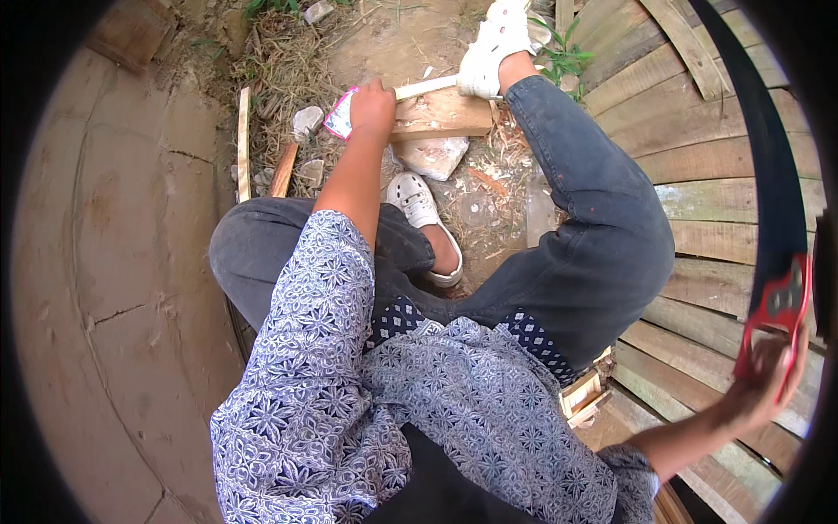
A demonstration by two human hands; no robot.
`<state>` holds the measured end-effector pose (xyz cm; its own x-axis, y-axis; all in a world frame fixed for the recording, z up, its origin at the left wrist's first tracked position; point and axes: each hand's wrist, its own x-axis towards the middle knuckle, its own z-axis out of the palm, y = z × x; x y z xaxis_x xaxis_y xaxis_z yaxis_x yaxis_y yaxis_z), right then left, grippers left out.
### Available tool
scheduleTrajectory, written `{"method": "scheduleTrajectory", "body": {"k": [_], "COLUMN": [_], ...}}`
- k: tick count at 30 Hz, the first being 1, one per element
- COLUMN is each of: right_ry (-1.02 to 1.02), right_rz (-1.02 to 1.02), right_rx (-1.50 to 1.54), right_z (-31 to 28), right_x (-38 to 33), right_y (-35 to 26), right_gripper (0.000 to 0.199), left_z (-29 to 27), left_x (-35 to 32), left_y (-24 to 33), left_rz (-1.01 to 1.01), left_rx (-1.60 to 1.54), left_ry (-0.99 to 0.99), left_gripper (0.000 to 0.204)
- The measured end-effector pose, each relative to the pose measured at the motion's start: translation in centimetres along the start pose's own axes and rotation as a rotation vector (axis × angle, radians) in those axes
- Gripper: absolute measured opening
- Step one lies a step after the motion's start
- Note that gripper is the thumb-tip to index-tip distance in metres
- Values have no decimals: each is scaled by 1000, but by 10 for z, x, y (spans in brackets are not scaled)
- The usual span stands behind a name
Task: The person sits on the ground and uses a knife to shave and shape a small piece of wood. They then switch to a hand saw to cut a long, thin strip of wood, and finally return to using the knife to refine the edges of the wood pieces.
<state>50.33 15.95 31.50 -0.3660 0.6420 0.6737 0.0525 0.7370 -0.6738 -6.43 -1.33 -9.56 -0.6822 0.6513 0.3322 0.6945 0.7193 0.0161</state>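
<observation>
My left hand (372,106) presses down on a thin pale wooden strip (425,86) that lies across a thicker wooden block (441,115) on the ground ahead. A white shoe (494,48) on my right foot stands on the strip's far end. Out at the right edge my right hand (768,380) grips the red handle (777,306) of a handsaw, whose long dark blade (758,122) curves upward, away from the wood. My other white shoe (424,218) rests on the dirt below the block.
A flat pale stone (434,155) lies under the block, with sawdust and wood chips around it. Loose sticks (243,140) and dry grass lie to the left. A concrete slab (113,262) is at left, stacked wooden planks (698,175) at right.
</observation>
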Motion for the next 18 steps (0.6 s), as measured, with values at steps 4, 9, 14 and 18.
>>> {"method": "scheduleTrajectory", "body": {"k": [4, 9, 14, 18], "right_ry": [-96, -288, -340, -386], "right_rz": [101, 348, 428, 479], "right_rx": [331, 599, 535, 425], "right_z": [148, 299, 377, 408], "right_x": [-1, -43, -75, -100], "right_y": [19, 47, 101, 133], "right_gripper": [44, 30, 20, 20], "left_z": [-4, -9, -19, -28], "left_x": [2, -5, -6, 12], "left_y": [5, 0, 2, 0], "left_rz": [-18, -49, -25, -9], "left_rx": [-7, -20, -144, -111], "left_ry": [-5, 6, 75, 49], "left_gripper": [17, 15, 16, 18]}}
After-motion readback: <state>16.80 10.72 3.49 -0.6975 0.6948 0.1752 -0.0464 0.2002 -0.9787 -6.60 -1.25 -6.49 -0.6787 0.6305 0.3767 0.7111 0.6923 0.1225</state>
